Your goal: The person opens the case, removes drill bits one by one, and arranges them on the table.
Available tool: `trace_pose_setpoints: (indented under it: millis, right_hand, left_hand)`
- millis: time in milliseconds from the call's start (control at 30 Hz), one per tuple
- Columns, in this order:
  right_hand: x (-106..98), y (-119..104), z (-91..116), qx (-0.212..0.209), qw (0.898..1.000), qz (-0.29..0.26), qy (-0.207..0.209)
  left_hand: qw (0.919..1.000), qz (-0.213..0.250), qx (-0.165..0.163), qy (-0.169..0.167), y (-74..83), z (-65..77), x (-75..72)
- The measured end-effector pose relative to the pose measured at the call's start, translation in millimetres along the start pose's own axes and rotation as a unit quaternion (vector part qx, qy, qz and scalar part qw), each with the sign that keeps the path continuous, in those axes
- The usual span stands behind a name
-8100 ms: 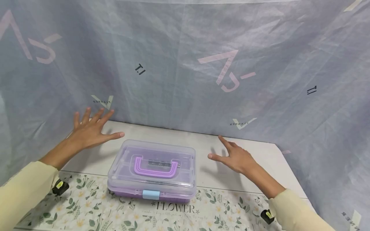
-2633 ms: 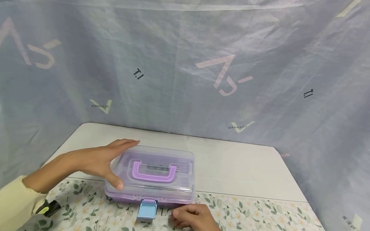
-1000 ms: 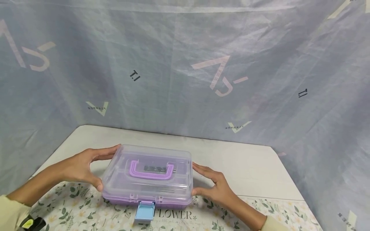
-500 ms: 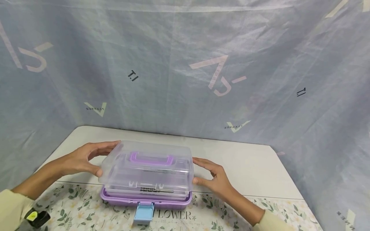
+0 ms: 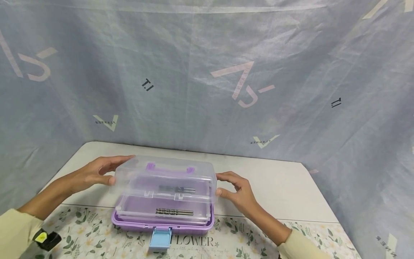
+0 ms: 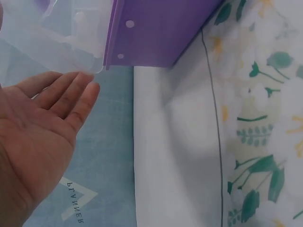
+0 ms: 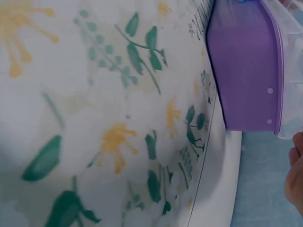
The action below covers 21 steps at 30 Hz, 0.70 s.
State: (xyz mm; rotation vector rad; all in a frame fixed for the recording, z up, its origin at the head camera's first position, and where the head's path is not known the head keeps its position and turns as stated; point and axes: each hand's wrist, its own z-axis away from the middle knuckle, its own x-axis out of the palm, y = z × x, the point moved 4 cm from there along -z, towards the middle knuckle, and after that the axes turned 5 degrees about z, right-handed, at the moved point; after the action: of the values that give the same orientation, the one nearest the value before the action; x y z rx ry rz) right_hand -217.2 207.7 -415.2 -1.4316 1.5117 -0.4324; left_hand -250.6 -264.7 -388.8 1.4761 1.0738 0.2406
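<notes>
A purple storage box (image 5: pixel 130 226) stands on the table, its clear lid (image 5: pixel 200 169) tilted up and back at the front. A purple handle (image 5: pixel 150 166) is on the lid's top. My left hand (image 5: pixel 92 174) holds the lid's left end, thumb towards the front and fingers at the rear corner. At the right end, my right hand (image 5: pixel 240 192) grips the lid the same way. The blue latch (image 5: pixel 160 238) hangs down in front. Inside, a clear tray (image 5: pixel 136 216) holds drill bits (image 5: pixel 174 212); more bits (image 5: pixel 185 190) show through the lid. The right wrist view catches only part of my right hand (image 7: pixel 296 165).
Under the box lies a floral mat (image 5: pixel 87 223) printed with FLOWER, on a white table (image 5: pixel 268 183). A grey-blue printed cloth (image 5: pixel 187 90) hangs behind and at both sides. A black wrist camera (image 5: pixel 48 241) sits by the left sleeve.
The latch was flipped down earlier, after which both hands took the lid's ends. Over the last second the lid's front edge has swung upward, uncovering the tray and drill bits.
</notes>
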Motion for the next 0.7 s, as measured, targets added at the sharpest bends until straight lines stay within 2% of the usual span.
trace_pose_setpoints:
  millis: [167,233,333,400,467,567,600,700]
  right_hand:
    - [-1,-2,-8,0.016,1.000,-0.011,0.021]
    - [-1,-2,-12,0.026,0.999,-0.014,0.028]
    - [-1,-1,-18,0.055,0.998,-0.024,0.038]
    - [-1,0,-21,0.076,0.996,-0.032,0.045]
    - [0,3,-23,0.097,0.993,-0.041,0.055]
    - [1,5,-27,0.113,0.990,-0.039,0.074]
    - [2,5,-28,0.116,0.989,-0.037,0.079]
    - [3,5,-31,0.120,0.988,-0.022,0.097]
  left_hand:
    - [0.9997,0.009,0.019,-0.015,5.4,-8.2,0.5]
    - [0.9996,0.020,0.012,-0.019,5.4,-10.6,-0.4]
    - [0.9997,0.016,-0.020,-0.002,2.1,-11.6,-2.5]
    - [0.9985,-0.004,-0.049,0.025,-2.7,-11.2,-4.6]
    - [0.9946,-0.019,-0.090,0.049,-7.8,-8.9,-5.8]
    - [0.9896,-0.013,-0.127,0.067,-11.0,-8.9,-5.6]
    - [0.9894,-0.005,-0.129,0.067,-11.2,-10.0,-5.4]
    - [0.9915,0.043,-0.110,0.055,-6.6,-16.8,-3.8]
